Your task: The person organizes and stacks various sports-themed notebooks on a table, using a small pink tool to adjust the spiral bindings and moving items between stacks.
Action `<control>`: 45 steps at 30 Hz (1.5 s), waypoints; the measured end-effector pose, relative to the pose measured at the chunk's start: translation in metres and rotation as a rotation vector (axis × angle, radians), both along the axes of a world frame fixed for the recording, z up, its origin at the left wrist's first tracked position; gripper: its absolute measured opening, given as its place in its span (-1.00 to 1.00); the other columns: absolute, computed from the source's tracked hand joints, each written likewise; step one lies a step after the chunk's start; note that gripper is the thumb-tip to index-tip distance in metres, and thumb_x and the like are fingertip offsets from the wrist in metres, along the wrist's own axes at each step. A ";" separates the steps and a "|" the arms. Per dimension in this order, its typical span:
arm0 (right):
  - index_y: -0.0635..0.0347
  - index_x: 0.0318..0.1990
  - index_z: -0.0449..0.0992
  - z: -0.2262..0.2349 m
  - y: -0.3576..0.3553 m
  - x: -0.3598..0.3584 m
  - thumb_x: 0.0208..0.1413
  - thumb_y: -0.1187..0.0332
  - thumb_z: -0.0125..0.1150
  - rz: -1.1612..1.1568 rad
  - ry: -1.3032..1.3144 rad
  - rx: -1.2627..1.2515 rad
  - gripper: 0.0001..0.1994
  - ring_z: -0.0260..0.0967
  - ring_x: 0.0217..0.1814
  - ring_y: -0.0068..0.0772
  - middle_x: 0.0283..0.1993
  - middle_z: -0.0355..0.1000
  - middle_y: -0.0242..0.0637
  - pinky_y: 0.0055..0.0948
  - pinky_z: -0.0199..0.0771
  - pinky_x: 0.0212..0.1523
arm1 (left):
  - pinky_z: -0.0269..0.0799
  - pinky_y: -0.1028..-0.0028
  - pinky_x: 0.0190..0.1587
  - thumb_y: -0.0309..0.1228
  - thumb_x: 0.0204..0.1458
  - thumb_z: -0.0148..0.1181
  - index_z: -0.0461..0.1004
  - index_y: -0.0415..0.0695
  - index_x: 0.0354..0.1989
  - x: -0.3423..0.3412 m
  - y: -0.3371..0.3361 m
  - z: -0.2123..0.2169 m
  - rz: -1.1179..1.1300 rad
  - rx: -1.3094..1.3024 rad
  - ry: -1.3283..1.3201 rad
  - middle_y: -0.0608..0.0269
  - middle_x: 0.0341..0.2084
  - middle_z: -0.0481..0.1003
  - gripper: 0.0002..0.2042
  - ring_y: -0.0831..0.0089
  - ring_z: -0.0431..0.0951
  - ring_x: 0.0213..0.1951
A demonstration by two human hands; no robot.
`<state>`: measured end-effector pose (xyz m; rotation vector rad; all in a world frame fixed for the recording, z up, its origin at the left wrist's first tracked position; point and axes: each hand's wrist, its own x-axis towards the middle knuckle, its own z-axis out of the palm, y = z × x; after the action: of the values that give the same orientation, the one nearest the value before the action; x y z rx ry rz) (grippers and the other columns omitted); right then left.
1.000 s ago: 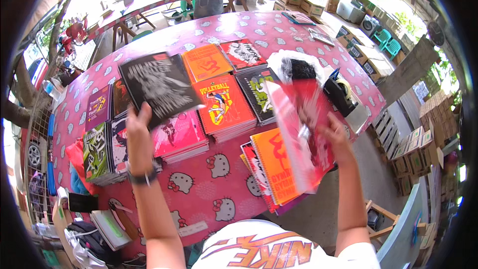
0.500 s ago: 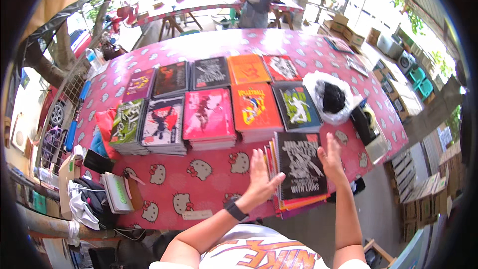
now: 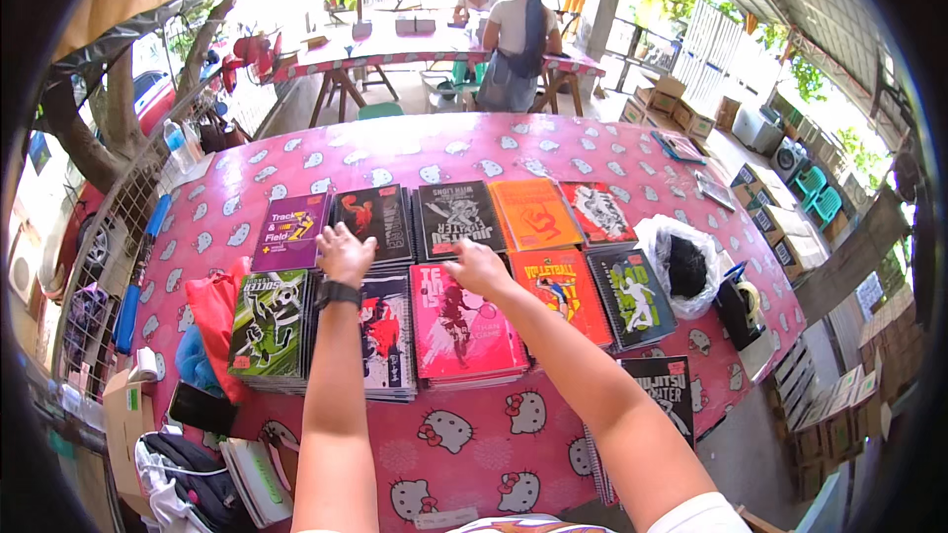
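Note:
My left hand [image 3: 346,257], its fingers spread, reaches over the near edge of a dark spiral notebook with a red figure [image 3: 370,215] in the back row. Further right, my right hand [image 3: 479,268] hovers, fingers loosely bent and nothing seen in them, where a black notebook [image 3: 456,209] meets a pink notebook stack [image 3: 464,331]. Partly under my left forearm is a white, red and navy notebook [image 3: 387,336]. A green notebook stack [image 3: 267,326] and a purple notebook [image 3: 286,232] lie at the left. Near my right forearm lies another stack topped by a black notebook [image 3: 670,390].
Right of my hands are orange notebooks [image 3: 538,215], a navy notebook [image 3: 632,301] and a white plastic bag with black contents [image 3: 681,262]. A tape dispenser [image 3: 746,301] stands beyond. Two people [image 3: 513,39] are at a far table. A red bag [image 3: 219,311] lies left.
Both hands have left the black-topped stack at the front right and moved forward and left over the notebook rows. The view has shifted, so the table sits lower in the picture.

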<state>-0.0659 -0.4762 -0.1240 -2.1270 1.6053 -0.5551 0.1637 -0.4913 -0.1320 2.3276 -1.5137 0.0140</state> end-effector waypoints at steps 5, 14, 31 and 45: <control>0.41 -0.04 0.27 -0.005 -0.055 0.072 -0.16 -0.12 0.23 -0.313 -0.095 0.127 -0.27 0.30 0.06 -0.05 -0.05 0.35 0.05 -0.27 0.30 0.06 | 0.18 0.18 0.12 0.18 -0.27 0.21 0.05 -0.28 0.20 0.014 0.111 -0.012 -0.181 0.130 0.113 -0.08 0.08 0.24 -0.05 0.03 0.20 0.12; 0.26 0.06 0.24 0.002 -0.053 0.109 -0.19 -0.17 0.25 -0.219 0.298 0.052 -0.23 0.26 0.11 -0.20 0.10 0.22 -0.15 -0.34 0.31 0.08 | 0.18 0.24 0.11 0.11 -0.37 0.33 0.15 -0.36 0.13 0.021 0.139 -0.025 -0.156 0.014 0.186 -0.13 0.04 0.27 -0.04 0.02 0.25 0.08; 0.24 -0.11 0.43 -0.021 -0.078 -0.033 -0.39 0.00 0.47 -0.618 0.062 0.165 -0.33 0.37 0.03 -0.30 -0.03 0.41 -0.13 -0.35 0.39 0.02 | 0.14 0.09 0.08 0.16 -0.40 0.30 0.17 -0.25 0.14 -0.113 0.112 -0.015 -0.486 0.088 -0.137 -0.11 0.08 0.21 -0.05 0.07 0.17 0.12; 0.37 0.12 0.21 0.175 0.243 -0.252 0.07 0.48 0.01 -0.151 -1.540 -0.285 -0.58 0.42 -0.20 -0.39 -0.10 0.38 -0.15 -0.44 0.50 -0.20 | 0.37 0.22 -0.01 -0.01 -0.59 0.51 0.21 -0.32 0.03 -0.132 0.068 -0.005 -0.284 0.287 0.049 -0.11 -0.04 0.32 -0.04 0.07 0.35 0.03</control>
<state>-0.3182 -0.2332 0.0506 -0.9688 0.7202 -1.8878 0.0317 -0.4235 -0.1368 2.2749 -1.9133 -0.3511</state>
